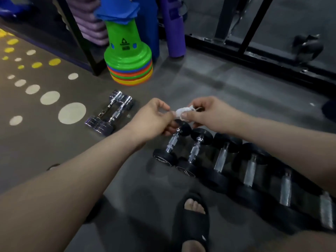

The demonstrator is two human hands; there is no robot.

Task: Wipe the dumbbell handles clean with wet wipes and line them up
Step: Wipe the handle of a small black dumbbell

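Head view. Both hands held above the floor [209,82]: left hand [154,117] and right hand [207,113] each pinch a crumpled white wipe [182,111] between them. Beneath, black dumbbells [227,160] lie side by side in a row running from centre to lower right, their metal handles roughly parallel. Two chrome dumbbells [111,115] lie together to the left, apart from the row. Behind them, a stack of coloured cones [130,66], green uppermost, stands beside a purple roller [174,33]. A foot in a black sandal [192,220] rests at lower centre, near the row.
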